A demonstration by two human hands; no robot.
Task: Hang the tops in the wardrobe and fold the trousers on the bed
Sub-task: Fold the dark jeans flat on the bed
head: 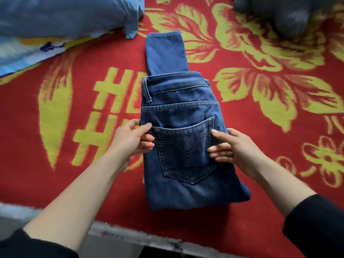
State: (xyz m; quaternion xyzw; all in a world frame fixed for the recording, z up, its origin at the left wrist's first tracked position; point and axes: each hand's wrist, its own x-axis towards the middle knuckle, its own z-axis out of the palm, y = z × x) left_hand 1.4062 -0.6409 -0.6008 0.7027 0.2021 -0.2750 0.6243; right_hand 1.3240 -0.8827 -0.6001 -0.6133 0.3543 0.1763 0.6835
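A pair of dark blue jeans (184, 164) lies folded on the red and yellow patterned bed cover (260, 127), back pocket facing up. One leg end sticks out past the waistband at the far side. My left hand (134, 140) pinches the jeans' left edge beside the pocket. My right hand (234, 149) rests on the right edge with fingers bent over the fabric. Both sleeves are black and pushed up.
A light blue garment (70, 13) lies bunched at the far left over a blue and yellow printed cloth (28, 53). A dark grey garment (284, 13) sits at the far right. The bed's near edge (130, 237) runs along the bottom.
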